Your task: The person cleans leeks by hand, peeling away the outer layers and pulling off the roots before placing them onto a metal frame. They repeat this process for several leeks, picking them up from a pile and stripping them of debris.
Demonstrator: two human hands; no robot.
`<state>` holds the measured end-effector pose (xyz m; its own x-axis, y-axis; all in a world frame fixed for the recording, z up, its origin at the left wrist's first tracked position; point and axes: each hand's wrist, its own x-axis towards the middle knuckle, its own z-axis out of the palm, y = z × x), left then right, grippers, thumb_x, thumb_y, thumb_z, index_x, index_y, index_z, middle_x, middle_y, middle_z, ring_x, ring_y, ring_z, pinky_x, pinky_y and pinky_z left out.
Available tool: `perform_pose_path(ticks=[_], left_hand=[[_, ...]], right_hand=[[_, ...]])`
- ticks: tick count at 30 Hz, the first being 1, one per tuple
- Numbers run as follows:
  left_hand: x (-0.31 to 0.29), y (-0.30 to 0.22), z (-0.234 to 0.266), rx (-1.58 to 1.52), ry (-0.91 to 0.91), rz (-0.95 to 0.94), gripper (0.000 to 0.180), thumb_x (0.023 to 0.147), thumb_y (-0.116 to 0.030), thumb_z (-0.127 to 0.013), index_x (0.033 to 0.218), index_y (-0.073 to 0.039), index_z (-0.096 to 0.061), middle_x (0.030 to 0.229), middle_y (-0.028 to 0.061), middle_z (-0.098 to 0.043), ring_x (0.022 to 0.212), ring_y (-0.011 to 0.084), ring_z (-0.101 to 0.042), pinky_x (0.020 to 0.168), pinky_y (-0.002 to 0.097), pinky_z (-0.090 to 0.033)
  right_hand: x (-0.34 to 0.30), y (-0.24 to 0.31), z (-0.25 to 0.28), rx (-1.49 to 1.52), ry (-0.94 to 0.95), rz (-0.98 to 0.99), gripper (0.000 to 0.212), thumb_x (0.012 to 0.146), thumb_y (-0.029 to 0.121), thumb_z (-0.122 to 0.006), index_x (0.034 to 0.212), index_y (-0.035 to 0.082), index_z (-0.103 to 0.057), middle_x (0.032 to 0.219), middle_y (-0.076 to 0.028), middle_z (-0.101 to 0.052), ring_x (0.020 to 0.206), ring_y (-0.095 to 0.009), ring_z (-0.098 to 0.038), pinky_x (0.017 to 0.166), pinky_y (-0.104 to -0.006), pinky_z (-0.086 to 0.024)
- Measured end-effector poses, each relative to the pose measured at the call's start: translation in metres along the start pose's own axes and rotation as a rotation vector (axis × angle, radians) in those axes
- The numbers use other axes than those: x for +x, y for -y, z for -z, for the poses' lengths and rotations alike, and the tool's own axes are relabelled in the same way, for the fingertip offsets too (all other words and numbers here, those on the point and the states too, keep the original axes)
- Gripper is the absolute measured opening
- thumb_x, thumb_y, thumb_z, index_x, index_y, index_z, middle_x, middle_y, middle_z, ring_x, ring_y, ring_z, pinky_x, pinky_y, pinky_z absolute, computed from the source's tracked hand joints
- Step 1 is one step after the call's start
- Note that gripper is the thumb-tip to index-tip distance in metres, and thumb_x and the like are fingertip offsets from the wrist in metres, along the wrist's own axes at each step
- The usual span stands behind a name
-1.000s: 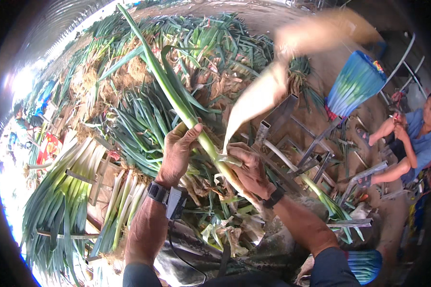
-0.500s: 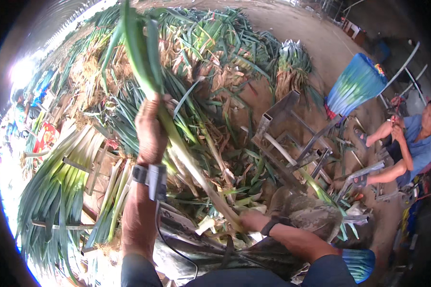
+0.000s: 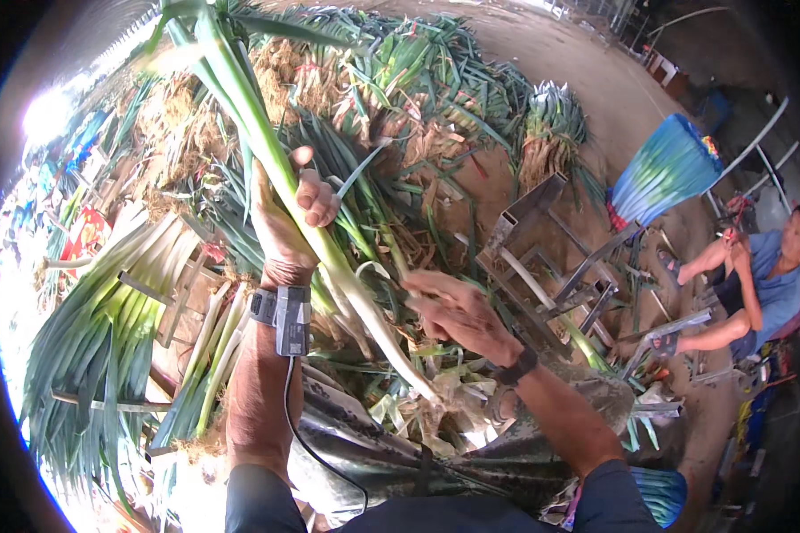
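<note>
A long green-leaved leek (image 3: 341, 269) slants, pale end nearer.

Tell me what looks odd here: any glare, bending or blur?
In the head view, glare bleaches the left edge; in the same view, the fisheye's rim is dark and curved; there too, the held leek blurs at its leafy top, while the grey wrist device looks sharper.

Glaring light (image 3: 49, 117) floods the left; brown floor (image 3: 609, 99) stretches behind.
</note>
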<state>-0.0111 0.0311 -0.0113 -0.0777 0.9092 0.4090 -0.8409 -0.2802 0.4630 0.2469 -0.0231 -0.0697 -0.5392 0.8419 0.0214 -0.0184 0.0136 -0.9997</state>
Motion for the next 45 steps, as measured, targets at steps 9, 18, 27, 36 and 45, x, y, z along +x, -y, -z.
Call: perform_pose_path(ticks=[9, 18, 27, 36, 45], left_hand=[[-0.002, -0.006, 0.0, -0.05, 0.1, -0.033, 0.057, 0.107, -0.04, -0.027, 0.116, 0.005, -0.058, 0.057, -0.0014, -0.043, 0.04, 0.0101, -0.042, 0.037, 0.0235, -0.037], [0.003, -0.031, 0.027, 0.059, 0.107, 0.008, 0.061, 0.106, -0.047, -0.027, 0.114, 0.003, -0.061, 0.056, -0.0024, -0.041, 0.041, 0.0102, -0.038, 0.04, 0.0249, -0.032], [0.004, -0.021, 0.019, -0.03, 0.202, 0.011, 0.061, 0.105, -0.046, -0.028, 0.118, 0.004, -0.06, 0.057, -0.002, -0.041, 0.042, 0.0103, -0.038, 0.041, 0.025, -0.034], [0.008, -0.007, 0.017, -0.139, 0.262, 0.024, 0.06, 0.105, -0.043, -0.028, 0.123, 0.006, -0.057, 0.06, -0.0012, -0.044, 0.045, 0.0101, -0.042, 0.045, 0.0253, -0.037], [0.008, -0.017, 0.021, -0.109, 0.262, -0.043, 0.047, 0.105, -0.033, -0.037, 0.119, 0.007, -0.057, 0.063, -0.0013, -0.049, 0.044, 0.0078, -0.044, 0.041, 0.0222, -0.039]], right_hand=[[0.006, 0.021, -0.036, 0.298, 0.028, -0.072, 0.031, 0.098, 0.024, -0.06, 0.118, -0.001, -0.063, 0.078, -0.003, -0.064, 0.057, -0.007, -0.056, 0.049, -0.0228, -0.046], [-0.044, -0.01, -0.012, -0.05, 0.232, -0.195, 0.013, 0.098, 0.014, -0.059, 0.093, 0.002, -0.063, 0.075, -0.009, -0.066, 0.064, -0.015, -0.066, 0.055, -0.0319, -0.053], [-0.021, -0.009, -0.034, -0.294, 0.006, 0.176, 0.035, 0.092, 0.023, -0.07, 0.116, -0.001, -0.064, 0.104, -0.014, -0.071, 0.088, -0.02, -0.07, 0.081, -0.0325, -0.058], [-0.006, -0.001, -0.047, -0.076, -0.022, -0.12, 0.031, 0.094, 0.023, -0.068, 0.112, -0.001, -0.062, 0.096, -0.009, -0.071, 0.09, -0.014, -0.069, 0.073, -0.0282, -0.056], [-0.02, -0.024, -0.004, 0.722, -0.231, -0.156, 0.017, 0.098, 0.02, -0.059, 0.099, 0.004, -0.057, 0.096, -0.012, -0.07, 0.086, -0.025, -0.072, 0.051, -0.0266, -0.055]])
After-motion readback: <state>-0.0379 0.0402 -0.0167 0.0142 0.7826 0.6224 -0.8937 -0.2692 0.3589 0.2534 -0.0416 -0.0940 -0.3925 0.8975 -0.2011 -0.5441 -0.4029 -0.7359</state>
